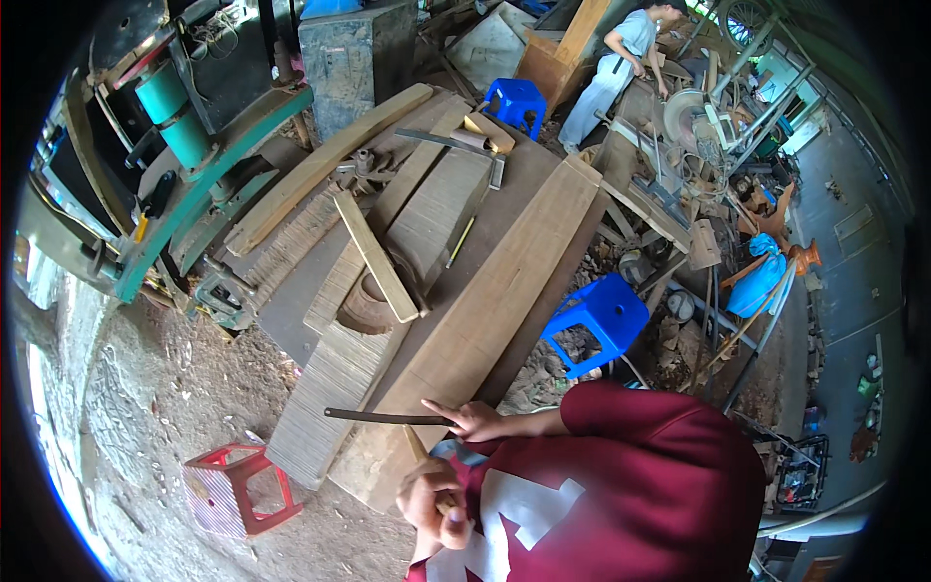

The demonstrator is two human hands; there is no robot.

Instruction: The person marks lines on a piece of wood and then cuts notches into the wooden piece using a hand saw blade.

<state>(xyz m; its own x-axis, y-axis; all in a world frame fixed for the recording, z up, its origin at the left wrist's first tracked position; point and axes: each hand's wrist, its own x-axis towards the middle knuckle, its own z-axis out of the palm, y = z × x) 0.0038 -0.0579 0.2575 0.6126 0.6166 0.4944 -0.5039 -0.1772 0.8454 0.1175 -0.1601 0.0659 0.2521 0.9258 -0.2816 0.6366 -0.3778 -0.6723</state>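
Observation:
My left hand [434, 500] is closed around a slim pale wooden piece [417, 443] at the lower middle. Just above it, my right hand [470, 419] holds a long, thin dark strip [373, 415], possibly a blade or bar, with the index finger stretched out. The strip lies across the near end of a long, smooth wooden board [495, 291] on the workbench [296, 310]. Left of that board lie grooved panels [325, 407] with a round recess, a narrow batten [373, 254] laid over them, and a yellow pencil [460, 240].
A red stool [276, 485] stands lower left, blue stools [596, 325] [514, 97] right and behind. A green metal machine [170, 121] borders the bench's left. Another person [611, 82] works at back right among a round saw or wheel [684, 114], scrap wood and a blue bag [756, 286].

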